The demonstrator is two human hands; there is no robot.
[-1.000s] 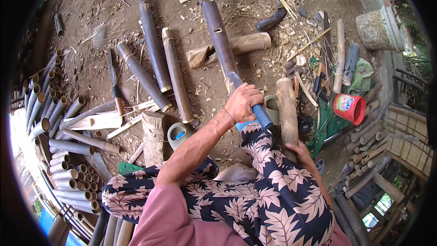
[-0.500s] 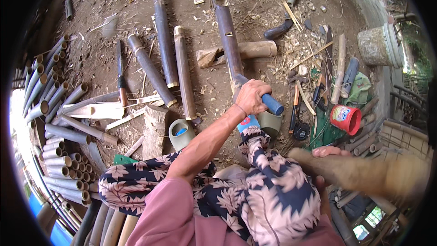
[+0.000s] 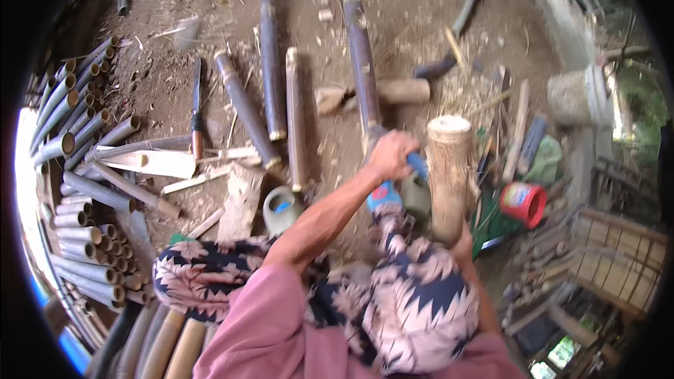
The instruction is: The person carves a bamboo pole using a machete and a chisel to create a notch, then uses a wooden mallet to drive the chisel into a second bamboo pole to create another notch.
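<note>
My left hand (image 3: 393, 156) is closed round a blue-handled tool (image 3: 418, 164) at the near end of a dark bamboo pole (image 3: 364, 77). The tool's working end is hidden. My right hand (image 3: 463, 245) grips a thick wooden mallet (image 3: 449, 182), a rough round club standing nearly upright with its pale cut end up, right of the blue handle. Across a short log (image 3: 407, 91) rests the bamboo pole's middle.
Cut bamboo pieces (image 3: 270, 56) lie left of the pole, with a long knife (image 3: 197, 105) beyond them. Stacked bamboo tubes (image 3: 84, 267) fill the left side. A grey-green clog (image 3: 281, 212) stands before my knees. At right are a red tub (image 3: 526, 203) and a dirty bucket (image 3: 572, 95).
The mallet has swung up from low at the right to upright beside the blue handle, and my right hand moved inward with it. My left hand keeps its hold; the whole view has shifted slightly.
</note>
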